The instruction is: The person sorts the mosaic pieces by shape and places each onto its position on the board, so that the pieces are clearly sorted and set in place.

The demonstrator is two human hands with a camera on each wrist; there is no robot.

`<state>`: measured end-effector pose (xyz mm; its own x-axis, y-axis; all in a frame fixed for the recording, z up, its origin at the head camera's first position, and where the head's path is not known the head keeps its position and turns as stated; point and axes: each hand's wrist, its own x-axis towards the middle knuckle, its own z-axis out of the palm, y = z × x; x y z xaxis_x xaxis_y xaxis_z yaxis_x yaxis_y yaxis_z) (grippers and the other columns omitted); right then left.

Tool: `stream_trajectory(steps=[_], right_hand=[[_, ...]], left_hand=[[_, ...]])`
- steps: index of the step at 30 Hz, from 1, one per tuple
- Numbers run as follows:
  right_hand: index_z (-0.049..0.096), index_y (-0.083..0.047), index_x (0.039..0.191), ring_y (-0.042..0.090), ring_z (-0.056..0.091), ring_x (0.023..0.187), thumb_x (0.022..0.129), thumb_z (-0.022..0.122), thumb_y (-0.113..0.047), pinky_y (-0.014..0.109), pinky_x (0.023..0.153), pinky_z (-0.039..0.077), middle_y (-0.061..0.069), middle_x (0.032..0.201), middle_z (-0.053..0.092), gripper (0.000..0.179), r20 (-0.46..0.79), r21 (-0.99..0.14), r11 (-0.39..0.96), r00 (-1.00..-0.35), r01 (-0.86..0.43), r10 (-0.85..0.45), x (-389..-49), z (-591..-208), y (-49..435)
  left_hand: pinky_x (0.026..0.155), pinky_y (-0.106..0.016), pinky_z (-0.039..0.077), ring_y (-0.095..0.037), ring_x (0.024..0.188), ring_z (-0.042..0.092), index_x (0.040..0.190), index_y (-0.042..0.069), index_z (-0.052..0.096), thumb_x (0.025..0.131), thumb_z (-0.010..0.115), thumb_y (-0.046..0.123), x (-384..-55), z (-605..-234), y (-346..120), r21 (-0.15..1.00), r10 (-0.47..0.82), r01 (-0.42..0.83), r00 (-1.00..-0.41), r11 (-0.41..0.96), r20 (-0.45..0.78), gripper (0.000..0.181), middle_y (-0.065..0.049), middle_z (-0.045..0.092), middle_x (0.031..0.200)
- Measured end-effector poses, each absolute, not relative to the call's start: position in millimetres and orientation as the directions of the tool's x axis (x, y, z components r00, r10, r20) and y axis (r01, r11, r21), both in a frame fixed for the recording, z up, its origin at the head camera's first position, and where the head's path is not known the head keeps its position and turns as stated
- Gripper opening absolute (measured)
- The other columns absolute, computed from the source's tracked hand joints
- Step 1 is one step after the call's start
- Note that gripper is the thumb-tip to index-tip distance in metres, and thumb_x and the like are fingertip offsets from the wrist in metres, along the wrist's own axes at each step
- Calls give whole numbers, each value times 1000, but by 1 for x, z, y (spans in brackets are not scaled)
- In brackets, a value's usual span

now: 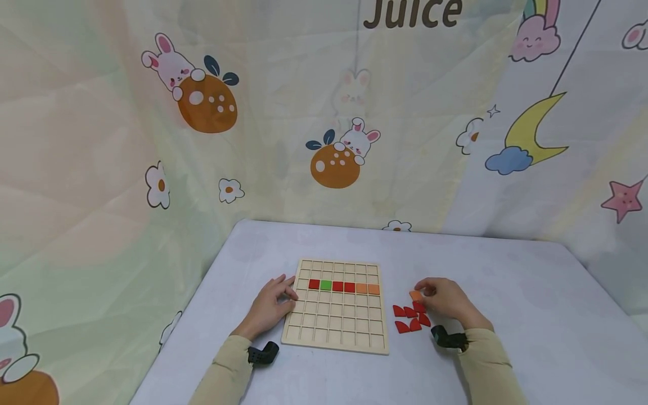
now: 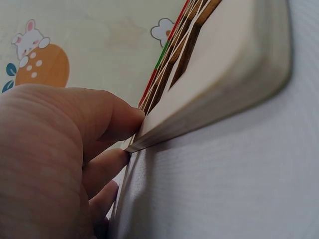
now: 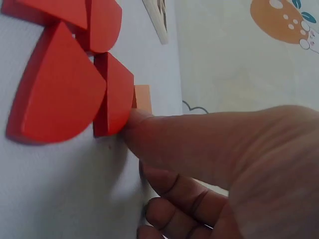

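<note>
A pale wooden grid board lies on the table. One row holds a red tile, a green tile, more red tiles and two orange tiles. My left hand holds the board's left edge, its thumb and fingertips against the rim in the left wrist view. To the right of the board, my right hand pinches an orange piece, partly hidden by the fingers and, in the right wrist view, by a red piece. Several red quarter-round pieces lie loose beside that hand.
The white-covered table extends on both sides of the board. A printed cloth hangs behind it and along its left. Each wrist wears a black camera band, such as the one on the right wrist.
</note>
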<state>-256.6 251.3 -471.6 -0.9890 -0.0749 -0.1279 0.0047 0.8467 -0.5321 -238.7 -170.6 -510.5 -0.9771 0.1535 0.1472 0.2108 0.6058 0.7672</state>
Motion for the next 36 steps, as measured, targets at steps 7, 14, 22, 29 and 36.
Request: stream_trajectory(steps=[7,14,22,29,36], right_hand=[[66,-5,107,24,52,84,82,75,-14,31,66,52,7,90,59,28,-88,-547,837,-993,-15,-75,-258,-475,245],[68,-7,111,24,53,87,83,75,-15,32,70,55,7,94,61,30,-80,-550,835,-995,-9,-63,-260,-480,244],[67,-3,110,25,56,88,84,74,-14,36,72,58,11,99,64,30,-44,-550,834,-996,-39,-76,-260,-481,243],[66,-2,113,21,56,80,85,73,-17,27,63,55,9,98,65,33,6,-572,818,-998,-61,-70,-262,-481,236],[65,-4,118,20,53,76,86,72,-19,21,54,49,8,96,64,36,42,-597,801,-999,-46,-26,-264,-482,227]], left_hand=[[122,-49,13,-29,146,27,83,25,65,84,69,9,-239,-511,-171,770,150,206,-978,604,144,17,-2,51,146],[122,-47,12,-26,146,26,83,24,66,84,69,11,-240,-512,-171,771,151,198,-980,605,133,14,-1,50,146],[122,-47,12,-25,146,26,83,27,65,84,69,11,-239,-512,-172,777,150,197,-980,598,133,16,0,50,146],[122,-50,13,-27,146,26,83,26,65,84,69,12,-239,-512,-172,775,152,202,-979,599,138,14,0,50,146],[122,-48,12,-27,146,27,83,25,65,84,69,12,-241,-513,-173,773,164,223,-974,594,155,14,-2,51,146]])
